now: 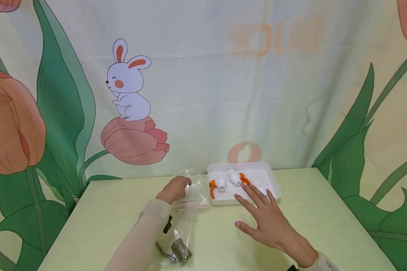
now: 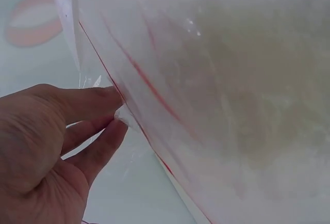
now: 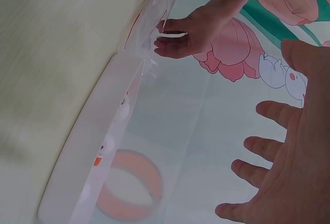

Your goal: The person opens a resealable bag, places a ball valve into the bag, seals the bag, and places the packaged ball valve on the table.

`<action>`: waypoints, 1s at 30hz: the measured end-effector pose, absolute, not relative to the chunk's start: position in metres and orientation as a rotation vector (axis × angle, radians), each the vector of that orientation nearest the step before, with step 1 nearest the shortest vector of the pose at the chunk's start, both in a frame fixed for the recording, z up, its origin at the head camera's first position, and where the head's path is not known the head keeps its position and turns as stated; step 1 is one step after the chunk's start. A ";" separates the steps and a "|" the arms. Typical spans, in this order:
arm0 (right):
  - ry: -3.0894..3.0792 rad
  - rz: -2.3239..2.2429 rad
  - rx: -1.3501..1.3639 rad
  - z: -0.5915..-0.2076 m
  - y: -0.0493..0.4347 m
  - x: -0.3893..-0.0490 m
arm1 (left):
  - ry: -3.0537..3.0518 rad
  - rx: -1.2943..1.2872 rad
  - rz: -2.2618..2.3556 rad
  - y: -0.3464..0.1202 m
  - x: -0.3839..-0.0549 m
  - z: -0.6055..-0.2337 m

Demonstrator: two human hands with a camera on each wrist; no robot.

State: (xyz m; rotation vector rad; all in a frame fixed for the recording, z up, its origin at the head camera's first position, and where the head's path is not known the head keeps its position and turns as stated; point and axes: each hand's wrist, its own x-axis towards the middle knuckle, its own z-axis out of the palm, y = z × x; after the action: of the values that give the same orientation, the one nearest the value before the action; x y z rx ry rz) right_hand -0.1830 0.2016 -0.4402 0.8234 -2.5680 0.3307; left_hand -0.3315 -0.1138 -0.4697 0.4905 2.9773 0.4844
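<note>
My left hand (image 1: 175, 189) pinches the edge of a clear zip bag (image 1: 198, 190) with a red seal line. In the left wrist view, the thumb and fingers of that hand (image 2: 46, 136) meet on the bag (image 2: 160, 79) beside the line. My right hand (image 1: 269, 222) is spread, palm down, at the near right of a white tray (image 1: 224, 202), holding nothing. In the tray lie two white plastic valves, one (image 1: 221, 183) at the left and another (image 1: 234, 177) in the middle, both with orange handles. Another white piece (image 1: 259, 187) is partly hidden by the fingers.
Nearer to me, a second clear bag (image 1: 187, 226) holds a grey metal threaded fitting (image 1: 181, 249) and a lever-like part (image 1: 162, 248); my left forearm partly covers it. Behind the pale green table (image 1: 312, 210) hangs a printed curtain (image 1: 196, 94).
</note>
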 end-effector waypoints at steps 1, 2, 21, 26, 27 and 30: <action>-2.571 0.331 0.821 -0.440 0.202 -0.183 | 2.985 0.498 0.481 -0.114 -0.331 -0.468; -2.573 0.332 0.820 -0.439 0.202 -0.183 | 2.990 0.502 0.478 -0.113 -0.331 -0.467; -2.590 0.363 0.814 -0.437 0.202 -0.183 | 2.963 0.353 0.521 -0.114 -0.325 -0.467; -2.607 0.355 0.811 -0.438 0.202 -0.184 | 2.892 0.308 0.570 -0.114 -0.328 -0.475; -2.611 0.357 0.811 -0.438 0.202 -0.184 | 2.890 0.305 0.557 -0.114 -0.328 -0.476; -2.620 0.363 0.810 -0.438 0.202 -0.184 | 2.892 0.313 0.520 -0.115 -0.327 -0.477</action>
State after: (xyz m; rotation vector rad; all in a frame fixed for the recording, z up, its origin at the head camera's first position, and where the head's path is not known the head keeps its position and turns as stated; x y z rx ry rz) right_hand -0.1843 0.2018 -0.4383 0.8096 -2.6196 0.3631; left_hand -0.3274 -0.1146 -0.4765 0.3133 2.8917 0.5200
